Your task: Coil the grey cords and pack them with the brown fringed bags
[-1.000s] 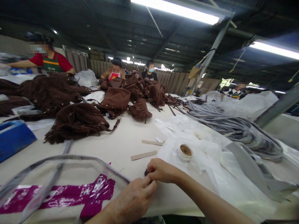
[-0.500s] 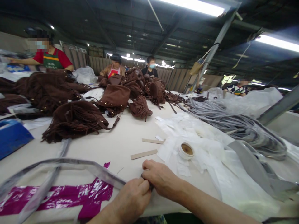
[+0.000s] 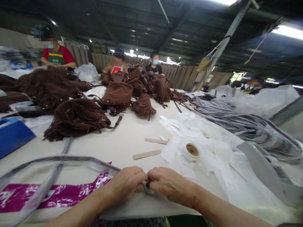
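Observation:
A long dark strap in clear plastic wrap (image 3: 80, 159) curves across the table from the left and runs into my left hand (image 3: 126, 183). My left hand is closed around it near the table's front edge. Fingertip to fingertip with it, my right hand (image 3: 165, 183) is closed in a pinch. Between the two hands shows a small dark end with clear plastic (image 3: 147, 188), gripped by the right fingers. My fingers cover most of this end. Purple printed tape (image 3: 68, 194) lies under the strap.
Brown fringed bags (image 3: 78, 118) are heaped across the back. Flat grey-brown strips (image 3: 146, 154), a white tape roll (image 3: 191, 152) and white sheets (image 3: 213, 157) lie beyond my right hand. Bundled plastic-wrapped straps (image 3: 255, 126) fill the right. A blue box (image 3: 15, 137) stands left. Several people work behind.
My left hand has moved up and left, from below the right hand to beside it. The right hand has turned and come slightly down. The camera view has shifted a little.

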Demonstrator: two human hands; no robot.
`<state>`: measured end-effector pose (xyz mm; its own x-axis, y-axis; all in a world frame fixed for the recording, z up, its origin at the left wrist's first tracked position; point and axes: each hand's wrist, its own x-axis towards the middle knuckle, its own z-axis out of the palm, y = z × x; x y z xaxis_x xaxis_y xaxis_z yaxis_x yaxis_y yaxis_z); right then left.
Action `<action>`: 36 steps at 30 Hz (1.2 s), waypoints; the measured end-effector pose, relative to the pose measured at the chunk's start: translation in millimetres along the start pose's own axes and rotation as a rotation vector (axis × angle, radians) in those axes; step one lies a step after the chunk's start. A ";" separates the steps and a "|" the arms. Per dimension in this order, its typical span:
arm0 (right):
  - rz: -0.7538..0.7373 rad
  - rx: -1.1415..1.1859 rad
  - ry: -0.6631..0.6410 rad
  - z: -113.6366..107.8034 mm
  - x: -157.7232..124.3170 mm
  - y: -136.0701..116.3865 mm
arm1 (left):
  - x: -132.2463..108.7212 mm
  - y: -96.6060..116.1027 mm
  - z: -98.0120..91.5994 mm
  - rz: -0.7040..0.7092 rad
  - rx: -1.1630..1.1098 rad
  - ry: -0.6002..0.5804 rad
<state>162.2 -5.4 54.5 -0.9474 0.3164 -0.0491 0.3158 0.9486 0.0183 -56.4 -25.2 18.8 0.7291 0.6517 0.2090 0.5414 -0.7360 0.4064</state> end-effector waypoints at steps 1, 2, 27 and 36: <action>0.005 -0.005 0.015 1.7 0.3 0.0 | 4.1 -1.8 -3.0 0.010 -0.052 -0.009; 0.010 -0.015 0.044 3.9 0.5 0.1 | 7.7 -3.4 -5.5 0.038 -0.098 -0.019; 1.069 1.072 0.395 52.2 -18.6 -30.1 | 27.5 39.8 50.9 -0.188 0.294 0.166; 0.813 0.743 0.162 12.4 10.1 -3.6 | 23.2 25.5 29.1 -0.224 0.118 0.064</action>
<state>152.2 -5.6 41.6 -0.4226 0.8917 -0.1623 0.7468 0.2412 -0.6198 -13.5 -34.2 8.1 0.5596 0.8084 0.1827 0.7341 -0.5858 0.3434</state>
